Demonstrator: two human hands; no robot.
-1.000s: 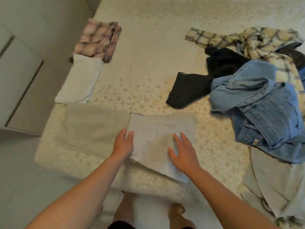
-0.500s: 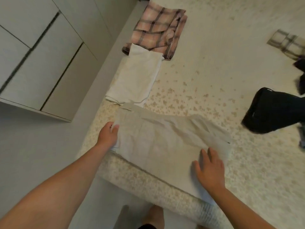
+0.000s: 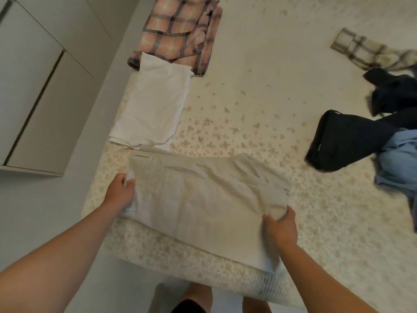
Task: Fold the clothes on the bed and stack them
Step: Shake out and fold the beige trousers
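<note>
At the near corner of the cream bed with its scattered tan floral print (image 3: 259, 91), a folded beige pair of trousers in light woven cloth (image 3: 203, 195) lies flat, its near edge hanging slightly over the mattress side. From the head camera, the left hand (image 3: 120, 192) is at the garment's left edge with its fingers curled round the fabric, gripping a bunch of paler cloth there. The right hand (image 3: 281, 225) is at the right edge, thumb on top and fingers tucked under a fold of the beige fabric, so it appears to pinch that corner, though blur makes the grip hard to read.

Just beyond the trousers, touching their far left corner, lies a folded white garment of smooth cotton (image 3: 155, 105). Its far end overlaps a folded pink-and-brown plaid shirt (image 3: 178, 32), further up the same side of the bed.

Well apart to the right sits an unfolded heap: a black garment with a squared end (image 3: 345, 141) nearest the middle, light blue denim (image 3: 399, 161) just beside it at the frame edge, and a cream-and-olive plaid sleeve (image 3: 361, 48) stretching out above them.

Left of the bed stands a pale grey cabinet with flat doors (image 3: 33, 86) on a grey floor (image 3: 45, 211). The person's bare legs (image 3: 200, 297) show at the bottom edge.
</note>
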